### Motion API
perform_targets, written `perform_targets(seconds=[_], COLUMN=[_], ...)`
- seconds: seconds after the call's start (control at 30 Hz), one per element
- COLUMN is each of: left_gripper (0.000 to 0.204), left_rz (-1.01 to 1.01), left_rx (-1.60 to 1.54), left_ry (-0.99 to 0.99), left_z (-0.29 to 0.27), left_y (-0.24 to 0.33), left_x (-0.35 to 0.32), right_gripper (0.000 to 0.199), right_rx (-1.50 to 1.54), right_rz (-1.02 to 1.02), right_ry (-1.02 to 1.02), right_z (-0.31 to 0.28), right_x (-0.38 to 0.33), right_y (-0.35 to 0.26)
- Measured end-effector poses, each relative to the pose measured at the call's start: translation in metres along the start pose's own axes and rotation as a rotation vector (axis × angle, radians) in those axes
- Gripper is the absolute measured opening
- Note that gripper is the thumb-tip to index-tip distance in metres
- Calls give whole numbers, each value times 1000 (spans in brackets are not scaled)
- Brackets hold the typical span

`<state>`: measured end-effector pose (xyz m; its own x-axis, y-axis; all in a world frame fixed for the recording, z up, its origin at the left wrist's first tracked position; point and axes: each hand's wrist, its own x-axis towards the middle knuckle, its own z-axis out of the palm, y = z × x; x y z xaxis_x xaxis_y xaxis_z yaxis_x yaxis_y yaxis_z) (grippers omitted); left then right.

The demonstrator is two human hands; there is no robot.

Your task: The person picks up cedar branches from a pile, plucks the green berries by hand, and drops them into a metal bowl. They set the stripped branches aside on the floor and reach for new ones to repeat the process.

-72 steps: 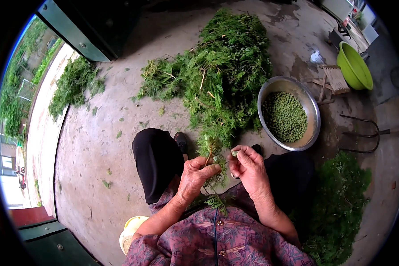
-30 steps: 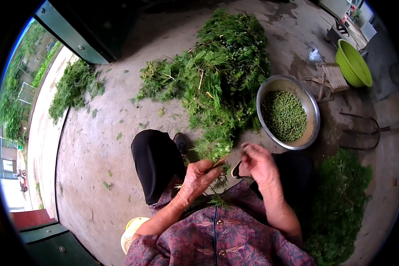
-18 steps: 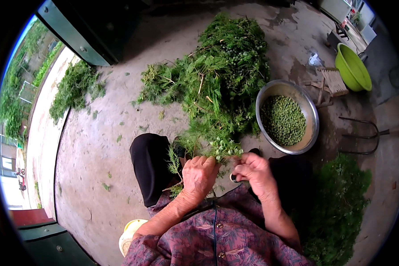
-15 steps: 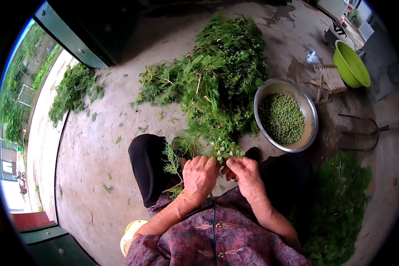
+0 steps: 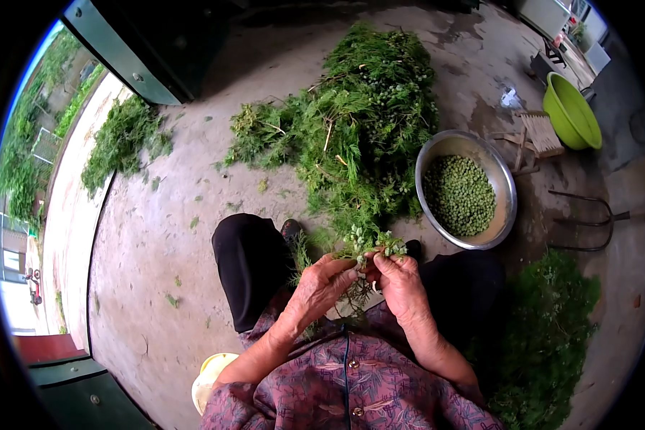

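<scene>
Between my knees, both hands work on a leafy evergreen sprig point(image 5: 356, 240) with pale green cones at its top. My left hand point(image 5: 318, 285) is closed round its stem, thumb pressed toward the fingers. Close beside it, my right hand point(image 5: 403, 285) pinches at the cone cluster, its thumb and fingers together. Fine foliage hangs below and left of my hands. Just ahead lies a big heap of cut evergreen branches point(image 5: 365, 122). To its right a metal basin point(image 5: 507, 190) holds many small green cones point(image 5: 459, 197).
A garden fork head point(image 5: 588, 221), a small wooden stool point(image 5: 541, 135) and a lime-green tub point(image 5: 572, 115) stand at the right. More branches point(image 5: 548, 322) lie at my right side, others point(image 5: 122, 143) by the doorway at left. A pale round seat point(image 5: 211, 376) is behind my left arm.
My left hand has rolled over so its thumb now shows, and the sprig has turned with it. My hands have come closer together. The whole view has shifted slightly.
</scene>
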<state>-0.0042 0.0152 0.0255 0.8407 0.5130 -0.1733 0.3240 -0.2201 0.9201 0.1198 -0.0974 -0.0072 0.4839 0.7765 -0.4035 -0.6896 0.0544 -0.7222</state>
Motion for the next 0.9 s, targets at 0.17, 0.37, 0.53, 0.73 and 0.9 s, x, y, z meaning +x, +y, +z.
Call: perform_targets(seconds=[0.17, 0.37, 0.53, 0.73, 0.9], left_gripper=[40, 38, 25, 15, 22], left_rz=[384, -116, -200, -283, -166], left_rx=[624, -376, -425, -315, -296], left_ry=[-17, -134, -13, 52, 113], left_z=[-9, 4, 8, 8, 15], left_y=[-21, -12, -14, -16, -21], left_x=[7, 3, 0, 3, 1], right_gripper=[14, 13, 14, 11, 18], right_rx=[27, 18, -161, -771, -1075], right_rz=[-29, 44, -78, -605, -684], right_ry=[-99, -86, 34, 200, 32], right_z=[1, -1, 3, 14, 25], right_x=[1, 4, 7, -9, -5], right_y=[8, 7, 11, 0, 1])
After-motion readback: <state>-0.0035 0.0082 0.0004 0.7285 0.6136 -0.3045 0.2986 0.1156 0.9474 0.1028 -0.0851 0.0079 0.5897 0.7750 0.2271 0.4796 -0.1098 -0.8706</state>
